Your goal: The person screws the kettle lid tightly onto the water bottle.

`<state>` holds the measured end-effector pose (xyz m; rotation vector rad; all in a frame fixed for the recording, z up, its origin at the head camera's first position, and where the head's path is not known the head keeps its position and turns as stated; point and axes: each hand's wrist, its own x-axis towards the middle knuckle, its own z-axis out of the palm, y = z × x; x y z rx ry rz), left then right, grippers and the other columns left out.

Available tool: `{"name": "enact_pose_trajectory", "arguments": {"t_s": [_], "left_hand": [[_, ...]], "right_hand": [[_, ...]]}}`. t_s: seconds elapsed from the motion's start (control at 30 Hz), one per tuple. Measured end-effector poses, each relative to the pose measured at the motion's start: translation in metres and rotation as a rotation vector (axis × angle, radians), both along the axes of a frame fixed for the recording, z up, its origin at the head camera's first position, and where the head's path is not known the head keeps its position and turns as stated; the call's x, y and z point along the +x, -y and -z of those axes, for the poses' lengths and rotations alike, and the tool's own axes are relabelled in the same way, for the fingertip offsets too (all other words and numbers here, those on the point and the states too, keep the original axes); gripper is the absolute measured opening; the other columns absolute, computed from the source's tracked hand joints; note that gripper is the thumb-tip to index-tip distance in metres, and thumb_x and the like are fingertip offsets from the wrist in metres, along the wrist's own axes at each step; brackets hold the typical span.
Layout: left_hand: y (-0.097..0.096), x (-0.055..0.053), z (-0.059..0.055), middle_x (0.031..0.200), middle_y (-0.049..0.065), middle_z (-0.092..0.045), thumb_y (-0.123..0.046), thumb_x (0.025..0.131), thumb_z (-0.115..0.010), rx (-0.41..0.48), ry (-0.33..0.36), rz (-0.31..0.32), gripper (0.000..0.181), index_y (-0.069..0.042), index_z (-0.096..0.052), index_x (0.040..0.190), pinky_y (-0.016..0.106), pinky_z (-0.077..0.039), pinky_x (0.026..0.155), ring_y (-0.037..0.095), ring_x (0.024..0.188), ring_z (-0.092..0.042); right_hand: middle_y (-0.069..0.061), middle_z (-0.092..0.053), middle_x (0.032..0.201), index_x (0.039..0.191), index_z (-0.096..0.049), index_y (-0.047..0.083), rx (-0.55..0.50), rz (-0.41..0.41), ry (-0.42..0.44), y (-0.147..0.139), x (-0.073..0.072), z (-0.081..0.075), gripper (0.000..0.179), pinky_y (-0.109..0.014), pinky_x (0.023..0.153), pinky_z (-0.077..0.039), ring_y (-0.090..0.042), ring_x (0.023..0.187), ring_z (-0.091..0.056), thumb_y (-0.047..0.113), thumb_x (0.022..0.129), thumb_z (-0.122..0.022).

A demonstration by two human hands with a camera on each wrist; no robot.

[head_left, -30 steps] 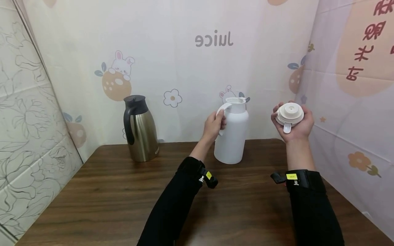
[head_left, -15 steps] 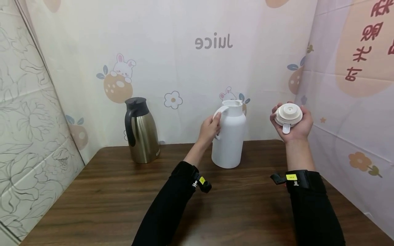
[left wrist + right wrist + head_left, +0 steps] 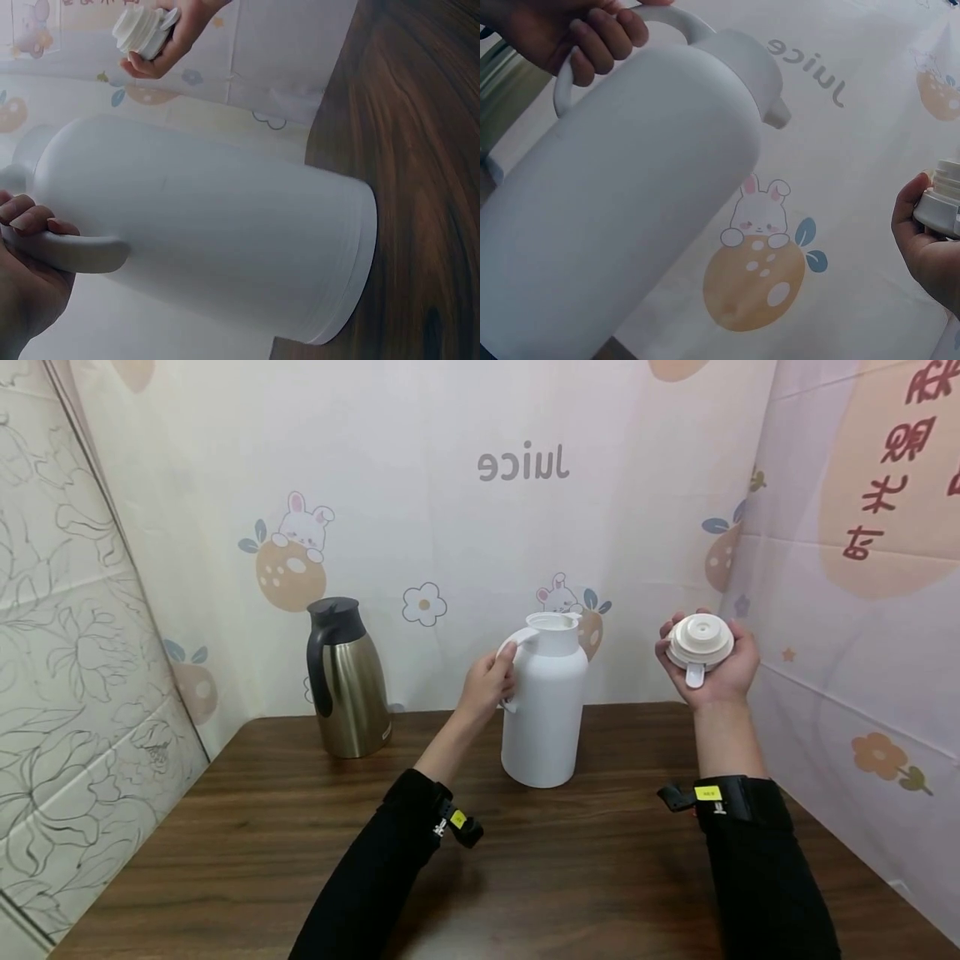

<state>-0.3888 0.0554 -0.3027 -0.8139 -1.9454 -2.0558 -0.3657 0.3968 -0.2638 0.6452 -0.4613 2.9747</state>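
Note:
A white insulated jug [image 3: 543, 710] stands near the middle of the tabletop, its open mouth uncovered and its spout pointing right. My left hand [image 3: 486, 683] grips the jug's side handle; in the left wrist view the fingers [image 3: 30, 217] curl around that handle. The jug's base is close over the wood. Off to the right, my right hand [image 3: 723, 677] is raised palm up. It holds the jug's white lid [image 3: 701, 642], threaded plug facing upward and a small tab toward me. The right wrist view shows the lid [image 3: 939, 199] only partly, at its edge.
A gold steel thermos jug [image 3: 351, 693] with a black top and handle stands at the back left of the brown wooden table [image 3: 225, 860]. Printed cloth [image 3: 420, 510] hangs behind and to the right, close to the table's edges.
My left hand has brought the white jug left and toward me across the table. The right hand keeps the lid in nearly the same place. The gold jug has stayed put.

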Motion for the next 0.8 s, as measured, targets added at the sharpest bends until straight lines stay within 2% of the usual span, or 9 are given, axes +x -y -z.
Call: {"name": "enact_pose_trajectory", "arguments": {"t_s": [0.13, 0.27, 0.43, 0.67, 0.8], "left_hand": [[0.013, 0.005, 0.000, 0.061, -0.004, -0.038, -0.042, 0.114, -0.045, -0.010, -0.008, 0.033, 0.051, -0.014, -0.041, 0.072, 0.027, -0.036, 0.057, 0.013, 0.056, -0.037], [0.027, 0.011, -0.001, 0.059, -0.005, -0.036, -0.040, 0.115, -0.044, -0.009, -0.008, 0.065, 0.051, -0.014, -0.041, 0.070, 0.028, -0.036, 0.057, 0.013, 0.055, -0.036], [0.042, 0.018, -0.003, 0.057, -0.004, -0.035, -0.037, 0.115, -0.044, 0.004, 0.004, 0.075, 0.051, -0.013, -0.044, 0.070, 0.028, -0.036, 0.057, 0.013, 0.053, -0.036], [0.057, 0.029, -0.001, 0.057, -0.004, -0.035, -0.034, 0.115, -0.045, 0.035, 0.033, 0.084, 0.047, -0.012, -0.045, 0.073, 0.027, -0.036, 0.056, 0.011, 0.053, -0.034], [0.063, 0.035, -0.001, 0.058, -0.004, -0.035, -0.033, 0.114, -0.046, 0.035, 0.031, 0.091, 0.047, -0.012, -0.045, 0.072, 0.026, -0.035, 0.055, 0.011, 0.053, -0.034]], "right_hand": [[-0.024, -0.062, 0.118, 0.125, -0.062, 0.005, -0.004, -0.006, 0.002, 0.001, 0.000, 0.000, 0.039, -0.056, 0.081, -0.055, -0.041, 0.105, -0.062, 0.029, 0.096, -0.052], [-0.024, -0.062, 0.119, 0.124, -0.062, 0.004, -0.001, -0.018, 0.000, 0.002, -0.001, -0.001, 0.041, -0.056, 0.081, -0.055, -0.041, 0.106, -0.062, 0.035, 0.103, -0.045], [-0.023, -0.063, 0.120, 0.124, -0.062, 0.003, 0.012, -0.013, 0.004, 0.003, -0.002, -0.003, 0.045, -0.057, 0.082, -0.055, -0.041, 0.107, -0.063, 0.039, 0.106, -0.040], [-0.023, -0.062, 0.121, 0.123, -0.063, 0.003, 0.008, -0.048, 0.004, 0.005, -0.001, -0.001, 0.039, -0.056, 0.084, -0.055, -0.040, 0.108, -0.062, 0.031, 0.098, -0.054], [-0.024, -0.060, 0.123, 0.124, -0.062, 0.002, 0.016, -0.056, -0.013, 0.006, -0.001, 0.000, 0.038, -0.056, 0.084, -0.054, -0.041, 0.108, -0.061, 0.028, 0.096, -0.056]]}}
